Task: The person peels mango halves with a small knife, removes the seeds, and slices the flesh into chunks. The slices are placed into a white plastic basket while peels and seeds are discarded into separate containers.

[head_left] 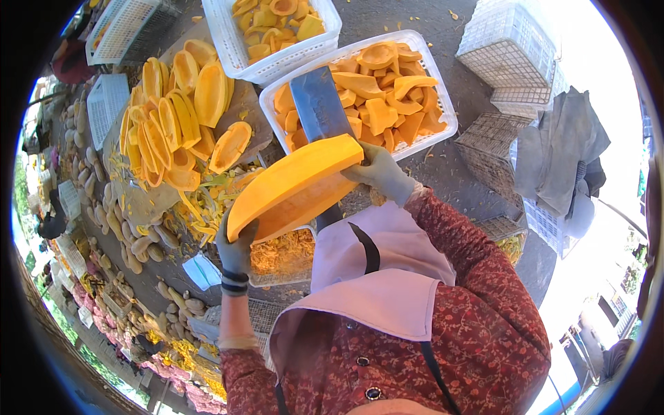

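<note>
My left hand (pixel 237 250) and my right hand (pixel 385 172), both in grey gloves, grip a long peeled, hollowed squash half (pixel 295 189) by its two ends. The squash half is tilted, its right end higher in view and its scooped-out side turned towards my body. Behind it, a blue board (pixel 320 104) reaches over a white plastic crate (pixel 450 122) of cut orange squash pieces (pixel 381 111). The lower part of the board is largely hidden by the squash half. Below the squash half, a container of orange shreds and pulp (pixel 282 257) stands before my lap.
To the left lie a heap of hollowed squash halves (pixel 174 116) and a pile of peelings (pixel 207 202). Another crate (pixel 288 65) of pieces stands at the top. Stacked crates (pixel 506 49) and a draped dark cloth (pixel 560 150) are right. Whole squashes (pixel 116 223) cover the ground farther left.
</note>
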Motion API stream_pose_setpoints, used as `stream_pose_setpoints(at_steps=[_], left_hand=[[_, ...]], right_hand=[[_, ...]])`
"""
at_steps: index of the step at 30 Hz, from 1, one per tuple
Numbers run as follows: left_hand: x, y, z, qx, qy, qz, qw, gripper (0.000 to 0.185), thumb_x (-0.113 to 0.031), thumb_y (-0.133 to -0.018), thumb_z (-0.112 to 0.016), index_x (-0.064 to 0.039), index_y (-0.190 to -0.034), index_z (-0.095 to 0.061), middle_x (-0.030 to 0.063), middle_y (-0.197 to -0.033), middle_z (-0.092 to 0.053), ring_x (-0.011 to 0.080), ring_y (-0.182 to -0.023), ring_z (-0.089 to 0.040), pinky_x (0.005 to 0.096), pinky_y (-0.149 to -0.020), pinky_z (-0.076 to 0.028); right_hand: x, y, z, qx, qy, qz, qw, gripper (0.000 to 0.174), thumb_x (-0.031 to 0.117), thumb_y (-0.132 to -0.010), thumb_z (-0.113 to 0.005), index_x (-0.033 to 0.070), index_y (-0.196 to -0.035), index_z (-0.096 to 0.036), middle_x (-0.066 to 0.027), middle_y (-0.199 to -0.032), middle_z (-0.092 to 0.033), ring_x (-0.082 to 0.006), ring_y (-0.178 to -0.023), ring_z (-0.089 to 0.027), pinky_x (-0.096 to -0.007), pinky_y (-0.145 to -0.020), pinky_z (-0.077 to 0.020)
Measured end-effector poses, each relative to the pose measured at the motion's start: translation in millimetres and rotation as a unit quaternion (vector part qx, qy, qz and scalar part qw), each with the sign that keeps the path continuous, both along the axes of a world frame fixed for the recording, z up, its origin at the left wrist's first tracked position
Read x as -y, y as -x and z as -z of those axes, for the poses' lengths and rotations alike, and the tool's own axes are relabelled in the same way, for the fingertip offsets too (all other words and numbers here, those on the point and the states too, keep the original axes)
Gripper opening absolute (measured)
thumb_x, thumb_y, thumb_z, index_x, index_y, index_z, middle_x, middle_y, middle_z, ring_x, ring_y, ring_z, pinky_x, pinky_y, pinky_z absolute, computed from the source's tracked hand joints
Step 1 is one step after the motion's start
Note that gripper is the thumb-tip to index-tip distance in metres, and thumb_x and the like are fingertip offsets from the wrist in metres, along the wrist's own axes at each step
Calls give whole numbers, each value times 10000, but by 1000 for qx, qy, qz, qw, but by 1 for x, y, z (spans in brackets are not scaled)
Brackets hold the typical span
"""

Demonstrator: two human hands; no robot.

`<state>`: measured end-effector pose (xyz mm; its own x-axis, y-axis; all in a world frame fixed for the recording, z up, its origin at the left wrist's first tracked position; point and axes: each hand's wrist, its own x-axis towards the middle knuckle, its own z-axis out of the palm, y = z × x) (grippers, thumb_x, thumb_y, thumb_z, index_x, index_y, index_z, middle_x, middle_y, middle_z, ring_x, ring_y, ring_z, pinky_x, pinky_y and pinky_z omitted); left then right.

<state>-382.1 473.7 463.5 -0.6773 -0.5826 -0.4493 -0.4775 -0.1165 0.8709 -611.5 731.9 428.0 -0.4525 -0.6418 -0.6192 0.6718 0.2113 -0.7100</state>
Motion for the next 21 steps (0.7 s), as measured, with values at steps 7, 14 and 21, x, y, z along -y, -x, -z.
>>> stream_pose_setpoints(at_steps=[7, 14, 21], left_hand=[[-64, 138, -13, 75, 26, 120, 990, 354, -77, -886, -679, -3, -1227, -621, 20, -1006, -655, 106, -878, -598, 260, -772, -487], [-135, 153, 10, 174, -226, -49, 957, 292, -5, -819, -632, 81, -1097, -617, 119, -933, -675, 232, -772, -689, 367, -685, -589], [-143, 187, 18, 167, -32, 119, 978, 308, -6, -815, -619, 74, -1112, -617, 118, -938, -675, 223, -751, -686, 355, -680, -591]], right_hand=[[-92, 84, 9, 7, -66, 87, 994, 331, 265, -904, -701, 31, -1121, -614, 30, -745, -555, -46, -515, -491, -220, -454, -387], [-174, 116, -56, -327, -137, 147, 923, 185, 130, -917, -655, -5, -1033, -603, -36, -600, -577, -79, -507, -570, -275, -458, -443], [-158, 119, 52, -453, -218, -278, 819, 258, 230, -895, -579, -5, -988, -631, -247, -791, -665, -427, -714, -656, -463, -639, -525]])
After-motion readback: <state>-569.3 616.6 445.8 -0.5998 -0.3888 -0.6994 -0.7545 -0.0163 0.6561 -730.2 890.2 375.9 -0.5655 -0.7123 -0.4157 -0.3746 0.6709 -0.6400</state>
